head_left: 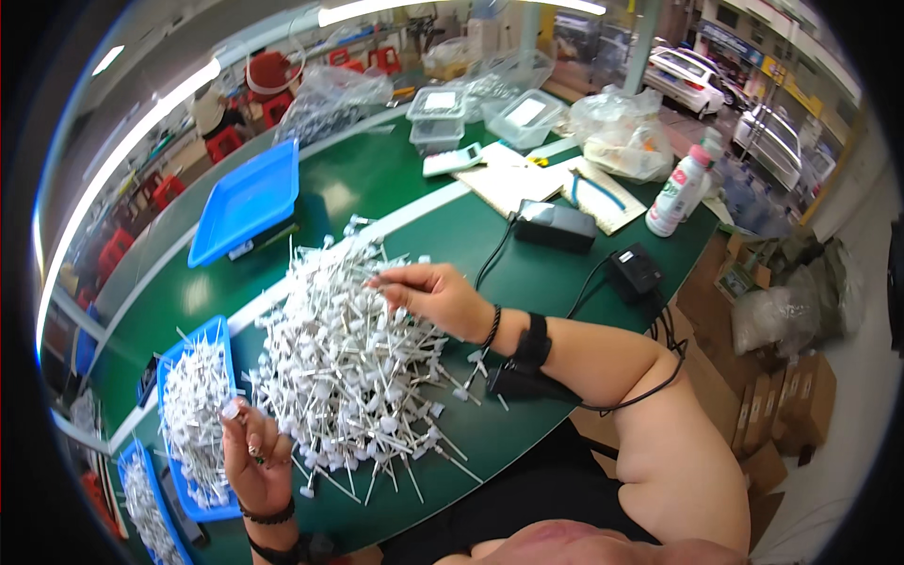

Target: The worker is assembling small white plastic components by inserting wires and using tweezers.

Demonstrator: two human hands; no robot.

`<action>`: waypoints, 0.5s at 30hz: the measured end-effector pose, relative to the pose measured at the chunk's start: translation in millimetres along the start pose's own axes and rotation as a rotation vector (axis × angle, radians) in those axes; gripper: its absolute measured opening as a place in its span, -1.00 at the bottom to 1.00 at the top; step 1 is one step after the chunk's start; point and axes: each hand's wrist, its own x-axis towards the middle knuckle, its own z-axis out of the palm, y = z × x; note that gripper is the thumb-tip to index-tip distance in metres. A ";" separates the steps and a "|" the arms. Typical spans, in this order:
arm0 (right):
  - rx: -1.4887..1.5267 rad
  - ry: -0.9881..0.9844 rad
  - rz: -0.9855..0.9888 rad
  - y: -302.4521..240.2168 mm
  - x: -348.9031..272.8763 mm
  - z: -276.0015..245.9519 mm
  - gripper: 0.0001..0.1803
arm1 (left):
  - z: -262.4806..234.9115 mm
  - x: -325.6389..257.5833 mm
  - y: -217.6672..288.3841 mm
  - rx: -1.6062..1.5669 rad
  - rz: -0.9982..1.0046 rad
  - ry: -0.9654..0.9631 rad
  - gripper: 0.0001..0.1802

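From my remote station, I see the right hand [435,294] pinched over heaped white-headed pins [348,367]; at eight o'clock the left hand [258,463] holds a small white piece [232,411]; at ten, a blue tray [249,200].

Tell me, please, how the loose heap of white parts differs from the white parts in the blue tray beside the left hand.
The heap is larger than the tray batch. The heap lies directly on the green table, while the tray batch sits inside the blue tray. The heap has a ragged outline; the tray batch follows the tray's oblong shape. Both are mostly white, tangled and spiky.
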 end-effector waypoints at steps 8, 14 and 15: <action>-0.020 -0.005 -0.007 1.4 0.2 -1.8 -0.71 | -24.3 22.0 5.2 -0.034 0.036 0.018 -0.70; -0.016 -0.060 -0.052 6.2 -0.1 0.6 -0.70 | -25.1 23.5 -2.1 0.038 0.025 0.072 -0.71; -0.018 -0.057 -0.058 5.1 -0.5 -0.1 -0.70 | -24.6 23.6 -3.9 0.048 0.023 0.071 -0.72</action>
